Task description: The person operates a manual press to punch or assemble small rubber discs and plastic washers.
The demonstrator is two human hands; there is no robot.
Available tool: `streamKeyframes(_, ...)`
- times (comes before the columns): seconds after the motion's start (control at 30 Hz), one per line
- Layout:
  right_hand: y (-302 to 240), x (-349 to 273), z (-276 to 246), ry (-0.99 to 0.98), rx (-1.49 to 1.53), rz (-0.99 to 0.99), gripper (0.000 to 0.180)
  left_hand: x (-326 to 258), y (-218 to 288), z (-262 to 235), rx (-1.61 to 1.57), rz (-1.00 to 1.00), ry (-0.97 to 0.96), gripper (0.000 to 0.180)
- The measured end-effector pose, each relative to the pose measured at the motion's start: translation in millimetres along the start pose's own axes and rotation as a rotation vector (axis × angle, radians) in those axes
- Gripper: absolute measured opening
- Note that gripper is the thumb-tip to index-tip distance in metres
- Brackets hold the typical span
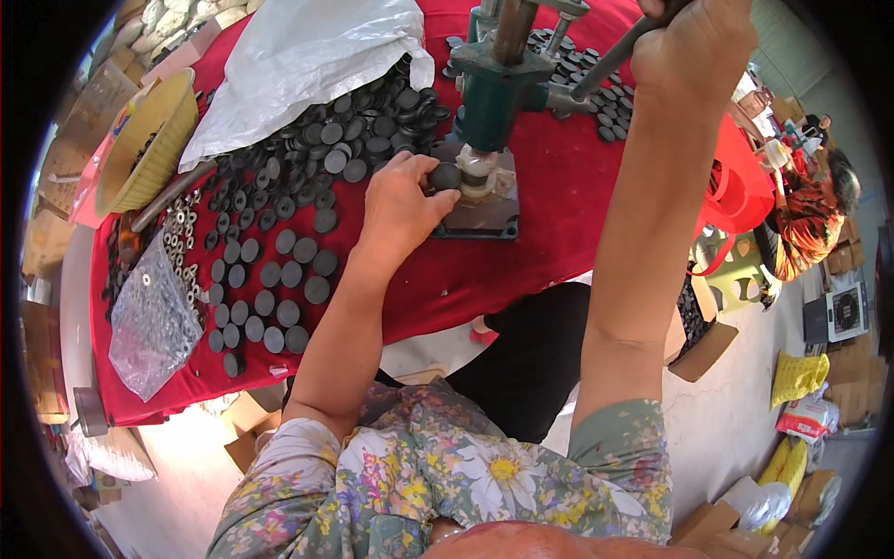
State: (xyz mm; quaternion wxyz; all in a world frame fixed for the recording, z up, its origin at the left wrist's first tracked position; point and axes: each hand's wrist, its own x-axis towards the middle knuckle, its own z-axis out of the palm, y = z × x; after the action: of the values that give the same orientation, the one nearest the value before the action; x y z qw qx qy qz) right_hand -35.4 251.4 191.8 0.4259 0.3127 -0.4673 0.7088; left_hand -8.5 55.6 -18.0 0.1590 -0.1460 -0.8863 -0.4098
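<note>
While the left hand (399, 210) pinches one dark round disc (444, 176) between thumb and fingertips, that disc sits at the base plate (484, 219) of a green hand press (494, 88), just beside the pale fitting under the ram. Right hand (694, 42) — fingers wrapped tight round the press lever (605, 61), raised above the press. Left of the pinching fingers: loose black discs (279, 279) on a red cloth (559, 186), some in rows, many heaped under a white plastic sheet (307, 56). Further left — metal washers (182, 224), a clear bag of small parts (154, 321), a yellow bowl (154, 140). Judged progress: many discs apparently wait; more discs (577, 56) lie behind the press, state unclear.
</note>
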Motion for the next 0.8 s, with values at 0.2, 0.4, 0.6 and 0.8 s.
streamKeyframes(0.2, -4.3, -4.2, 5.5, 0.015, 0.063, 0.022, 0.031, 2.0, 17.9, 4.7, 0.111, 0.007, -0.05, 0.035)
streamKeyframes(0.4, -4.8, -4.3, 1.2, -0.017, 0.068, 0.031, 0.03, 15.8, 32.8, 14.3, 0.253, 0.018, -0.094, 0.033)
streamKeyframes(0.6, -10.5, -10.6, 8.9, -0.03, 0.049, 0.021, 0.031, 20.0, 16.5, 19.4, 0.065, -0.042, -0.097, 0.036)
streamKeyframes(0.8, -25.1, -32.6, 0.9, -0.119, 0.062, -0.064, 0.034, 17.1, 12.1, 19.1, -0.024, -0.017, -0.095, 0.043)
